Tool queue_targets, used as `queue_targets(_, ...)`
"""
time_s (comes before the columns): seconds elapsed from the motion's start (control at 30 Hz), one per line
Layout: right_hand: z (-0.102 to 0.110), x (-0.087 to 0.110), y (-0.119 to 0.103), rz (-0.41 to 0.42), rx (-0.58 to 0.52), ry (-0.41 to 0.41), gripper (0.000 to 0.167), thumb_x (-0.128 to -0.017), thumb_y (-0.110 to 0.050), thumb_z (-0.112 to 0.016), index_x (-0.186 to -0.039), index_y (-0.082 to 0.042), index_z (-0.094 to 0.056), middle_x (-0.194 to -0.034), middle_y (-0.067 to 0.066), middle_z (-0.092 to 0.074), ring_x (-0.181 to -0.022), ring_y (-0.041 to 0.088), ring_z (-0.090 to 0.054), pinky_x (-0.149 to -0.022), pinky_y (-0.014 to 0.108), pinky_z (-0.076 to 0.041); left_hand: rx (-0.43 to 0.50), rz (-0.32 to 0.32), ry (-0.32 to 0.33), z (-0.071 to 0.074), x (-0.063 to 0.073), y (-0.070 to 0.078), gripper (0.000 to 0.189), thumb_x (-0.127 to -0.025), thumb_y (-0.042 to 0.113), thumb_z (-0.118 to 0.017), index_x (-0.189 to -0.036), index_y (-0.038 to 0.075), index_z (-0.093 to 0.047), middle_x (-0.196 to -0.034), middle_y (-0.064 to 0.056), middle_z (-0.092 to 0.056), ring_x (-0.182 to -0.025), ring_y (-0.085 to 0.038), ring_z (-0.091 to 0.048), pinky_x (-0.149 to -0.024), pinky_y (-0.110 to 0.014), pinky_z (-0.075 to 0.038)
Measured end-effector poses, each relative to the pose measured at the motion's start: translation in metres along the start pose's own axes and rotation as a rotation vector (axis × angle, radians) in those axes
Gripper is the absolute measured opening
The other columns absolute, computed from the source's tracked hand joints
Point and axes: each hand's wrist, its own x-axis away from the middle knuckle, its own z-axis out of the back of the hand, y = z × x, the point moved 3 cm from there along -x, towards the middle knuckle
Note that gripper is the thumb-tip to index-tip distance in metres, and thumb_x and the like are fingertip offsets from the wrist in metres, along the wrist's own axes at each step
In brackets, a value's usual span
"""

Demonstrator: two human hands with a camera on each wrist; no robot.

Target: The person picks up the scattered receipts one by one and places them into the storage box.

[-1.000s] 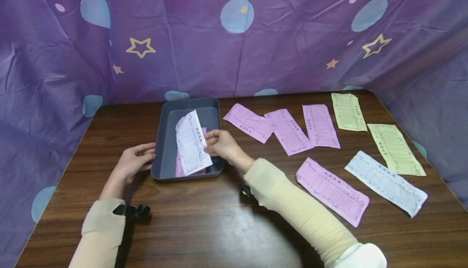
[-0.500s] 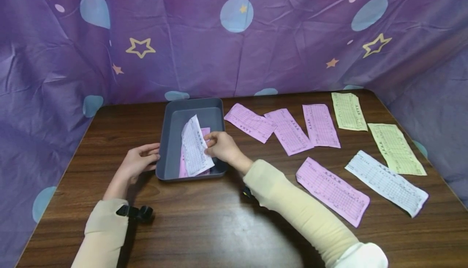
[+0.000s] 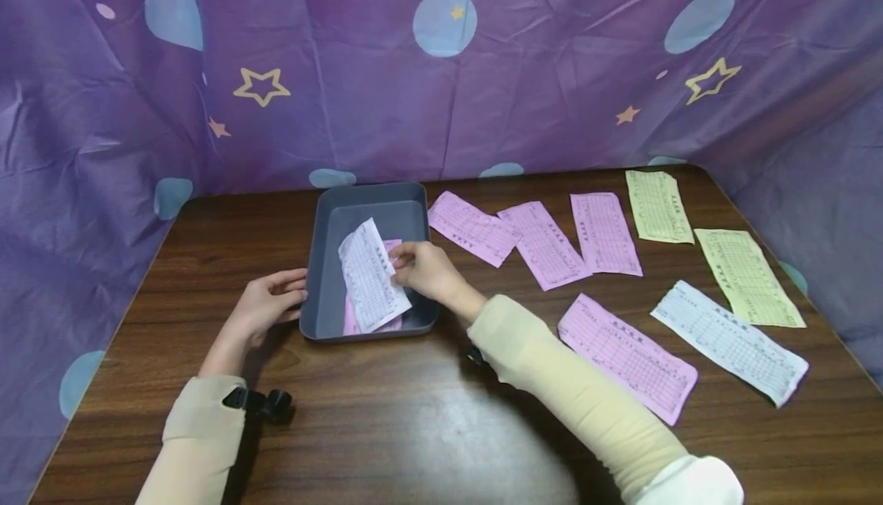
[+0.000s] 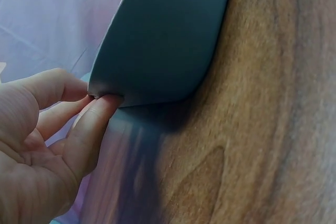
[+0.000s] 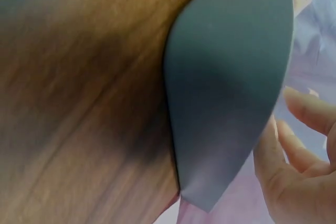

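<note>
Against a purple curtain (image 3: 359, 129), a white printed slip (image 3: 372, 279) slants across a pink slip (image 3: 351, 323) in a gray tray (image 3: 324, 290), left of center frame. At the white printed slip's edge is the right hand (image 3: 433, 269), grip unclear; the left hand (image 3: 264, 307) pinches the tray's rim, probably best held steady while the paper is settled flat.

A small curtained-off work spot; the kind of room around it cannot be told. Star-printed purple cloth (image 3: 372, 129) hangs beyond the left hand (image 3: 265, 306) and right hand (image 3: 433, 273) and off to either side, close around the wood-grain surface (image 3: 386, 413) beneath them.
</note>
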Motion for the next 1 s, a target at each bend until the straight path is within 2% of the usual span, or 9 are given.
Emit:
queue_targets(0.17,0.013,-0.003,0.005,0.023,-0.013,0.013,0.034,-0.080,0.000,-0.067,-0.113,0.002,-0.065,-0.101,0.018,-0.070,-0.090,0.025,-0.067,-0.073,0.022,-0.055,0.003,-0.008,-0.006,0.000,0.001,0.001,0.052,-0.094,0.002,-0.050,-0.143,-0.007,-0.036,-0.142,-0.033,-0.041,-0.085,0.010,-0.056,-0.072,-0.015,-0.057)
queue_targets(0.37,0.037,-0.006,0.014,0.026,-0.083,0.068,0.034,-0.081,0.001,-0.066,-0.115,0.008,-0.063,-0.102,0.023,-0.069,-0.092,0.028,-0.066,-0.075,0.022,-0.055,0.013,-0.013,-0.007,0.000,0.000,0.000,0.052,-0.094,0.002,-0.051,-0.143,-0.008,-0.036,-0.141,-0.034,-0.041,-0.085,0.009,-0.057,-0.072,-0.016,-0.057)
queue_targets(0.63,0.075,-0.012,0.036,-0.048,-0.139,0.159,0.036,-0.082,0.003,-0.063,-0.117,0.009,-0.061,-0.107,0.026,-0.067,-0.073,0.007,-0.060,-0.063,0.010,-0.048,0.010,-0.011,-0.006,0.000,0.000,0.000,0.052,-0.094,0.001,-0.050,-0.142,-0.008,-0.036,-0.141,-0.034,-0.041,-0.083,0.010,-0.057,-0.072,-0.015,-0.057)
queue_targets(0.77,0.091,-0.013,0.049,-0.081,-0.130,0.201,0.037,-0.082,0.004,-0.063,-0.118,0.008,-0.061,-0.109,0.027,-0.066,-0.071,0.001,-0.056,-0.063,0.009,-0.048,0.013,-0.012,-0.007,0.000,0.000,0.000,0.052,-0.094,0.002,-0.051,-0.143,-0.008,-0.036,-0.141,-0.034,-0.041,-0.083,0.009,-0.058,-0.071,-0.015,-0.057)
queue_targets(1.0,0.110,-0.014,0.073,-0.105,-0.068,0.250,0.037,-0.082,0.003,-0.063,-0.118,0.009,-0.061,-0.111,0.028,-0.066,-0.077,0.005,-0.058,-0.064,0.006,-0.048,0.007,-0.017,-0.014,0.000,0.000,-0.001,0.052,-0.094,0.003,-0.050,-0.143,-0.007,-0.035,-0.141,-0.034,-0.041,-0.083,0.010,-0.058,-0.072,-0.015,-0.057)
